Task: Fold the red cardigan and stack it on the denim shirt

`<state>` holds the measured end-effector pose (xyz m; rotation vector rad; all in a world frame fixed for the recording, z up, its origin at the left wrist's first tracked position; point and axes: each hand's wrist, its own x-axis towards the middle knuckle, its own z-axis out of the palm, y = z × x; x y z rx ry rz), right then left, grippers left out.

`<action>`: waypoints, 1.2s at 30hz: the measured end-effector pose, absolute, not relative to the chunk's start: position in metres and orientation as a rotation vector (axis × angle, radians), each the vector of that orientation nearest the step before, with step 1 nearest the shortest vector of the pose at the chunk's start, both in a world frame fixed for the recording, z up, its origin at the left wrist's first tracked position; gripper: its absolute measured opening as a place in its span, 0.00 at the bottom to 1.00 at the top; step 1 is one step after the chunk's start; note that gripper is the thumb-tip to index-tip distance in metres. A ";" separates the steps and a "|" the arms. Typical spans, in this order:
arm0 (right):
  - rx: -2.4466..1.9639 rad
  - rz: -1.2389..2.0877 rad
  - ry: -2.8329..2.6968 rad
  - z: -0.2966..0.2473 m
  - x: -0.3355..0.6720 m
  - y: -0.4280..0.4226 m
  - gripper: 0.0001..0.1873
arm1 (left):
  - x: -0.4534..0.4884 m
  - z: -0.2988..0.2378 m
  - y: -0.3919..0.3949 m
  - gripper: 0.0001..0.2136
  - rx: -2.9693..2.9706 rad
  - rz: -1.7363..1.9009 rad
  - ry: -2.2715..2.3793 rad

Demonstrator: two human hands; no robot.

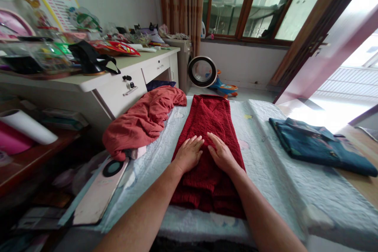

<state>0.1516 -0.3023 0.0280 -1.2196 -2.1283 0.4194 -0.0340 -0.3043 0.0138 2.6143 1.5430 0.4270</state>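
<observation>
A dark red knitted garment [211, 120], folded into a long narrow shape, lies on the pale blue quilted cover [260, 193]. Its near end shows ribbed edges in uneven layers. My left hand [189, 153] rests flat on the middle of the knit, fingers stretched out. Beside it, my right hand [221, 152] also lies flat on the fabric with its fingers extended. A small gap of red knit separates the two hands. Neither hand grips anything.
A crumpled rust-red cloth [141, 118] lies at the left, near a pale flat box [100, 193]. Folded dark blue jeans [319, 145] sit at the right. A cluttered white desk [118, 94] stands along the left wall. Beyond the cover are a round-doored appliance [190, 67] and a blue ride-on toy [221, 86].
</observation>
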 end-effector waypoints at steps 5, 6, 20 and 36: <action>-1.318 0.469 -2.371 0.025 0.145 -0.306 0.35 | -0.033 0.015 -0.304 0.23 2.616 0.420 1.534; -1.344 0.451 -2.412 0.025 0.144 -0.306 0.35 | -0.033 0.016 -0.304 0.23 2.617 0.423 1.533; -1.509 0.335 -2.527 0.029 0.144 -0.311 0.38 | -0.033 0.018 -0.306 0.24 2.599 0.388 1.561; -1.536 0.318 -2.525 0.026 0.146 -0.310 0.38 | -0.032 0.014 -0.306 0.23 2.617 0.393 1.632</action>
